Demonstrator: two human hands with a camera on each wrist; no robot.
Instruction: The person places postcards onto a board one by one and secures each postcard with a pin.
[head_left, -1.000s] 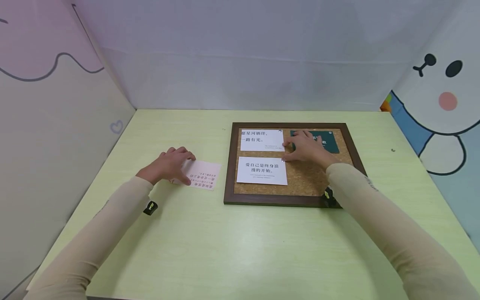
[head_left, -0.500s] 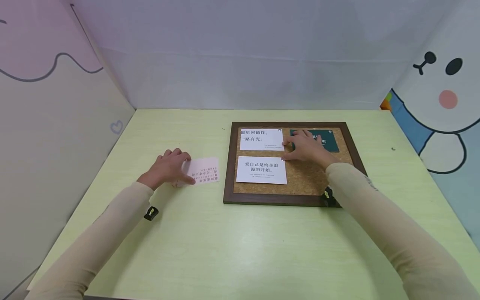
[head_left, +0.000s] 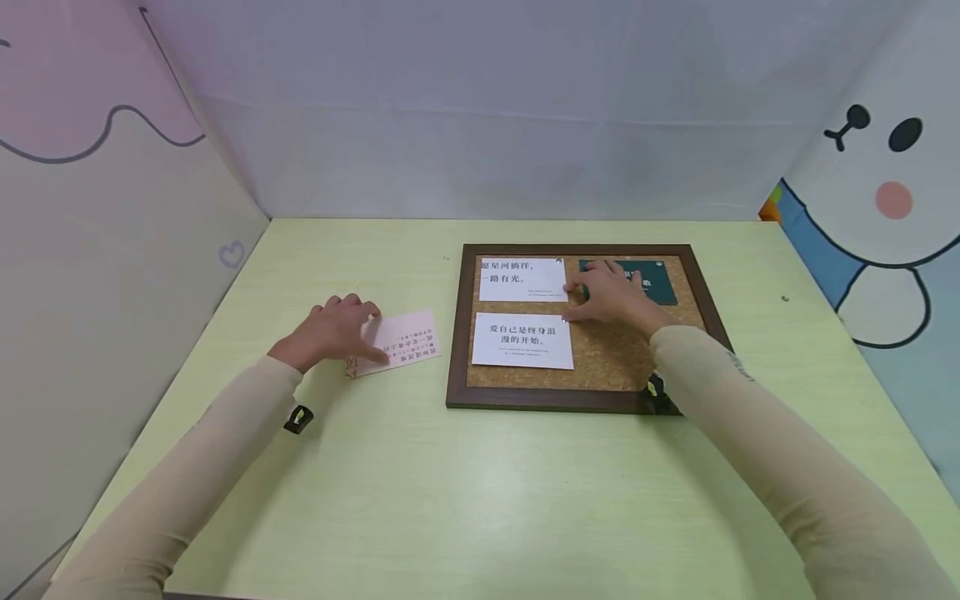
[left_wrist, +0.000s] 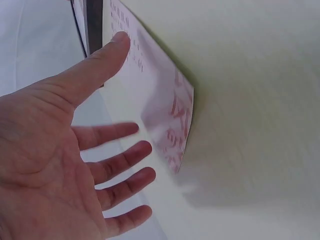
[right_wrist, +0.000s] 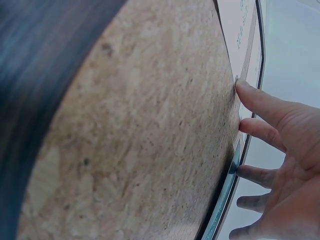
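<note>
In the head view my left hand (head_left: 332, 330) lies over the left part of a pale pink printed card (head_left: 412, 332) on the table. The left wrist view shows the thumb over the card's face, with the other fingers spread apart from it. My right hand (head_left: 611, 293) is on the framed cork board (head_left: 540, 380), fingers spread. Its thumb touches the pinned corner of the lower white card (head_left: 522, 342); the index finger reaches the edge of the upper white card (head_left: 517, 287). Part of a dark green card (head_left: 660, 287) lies under that hand.
The board's brown frame (head_left: 525, 402) stands just right of the pink card. A small dark speck (head_left: 785, 298) lies on the table (head_left: 480, 492) at the right. Walls (head_left: 487, 150) enclose the back and both sides.
The pink card has turned counterclockwise under my left hand, its right end swinging away from me; the left hand has shifted slightly. My right hand has stayed in place.
</note>
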